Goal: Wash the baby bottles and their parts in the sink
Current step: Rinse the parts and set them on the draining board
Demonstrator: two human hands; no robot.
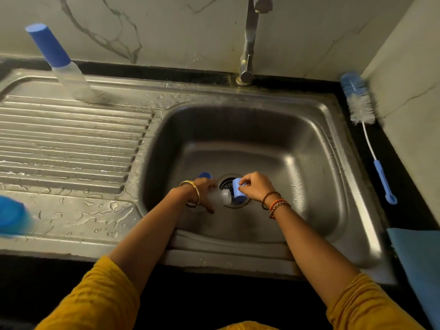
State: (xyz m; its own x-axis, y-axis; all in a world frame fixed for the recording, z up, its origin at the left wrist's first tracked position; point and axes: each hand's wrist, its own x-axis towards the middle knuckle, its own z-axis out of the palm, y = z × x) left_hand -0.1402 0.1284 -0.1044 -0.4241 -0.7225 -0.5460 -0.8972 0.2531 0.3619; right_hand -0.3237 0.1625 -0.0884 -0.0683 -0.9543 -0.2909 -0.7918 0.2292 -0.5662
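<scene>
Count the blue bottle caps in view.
3 sure. One tops the bottle standing on the drainboard; one is pinched by the right hand above the drain; one lies behind the left hand. A blurred blue thing at the left edge may be another.

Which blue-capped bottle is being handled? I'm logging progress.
The clear bottle held in the sink by both hands; the other bottle stands untouched on the drainboard.

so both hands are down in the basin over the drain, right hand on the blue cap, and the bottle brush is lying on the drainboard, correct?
Not quite: the bottle brush lies on the dark counter right of the sink, not the drainboard, per the head view. The rest holds: left hand, right hand on blue cap.
</scene>
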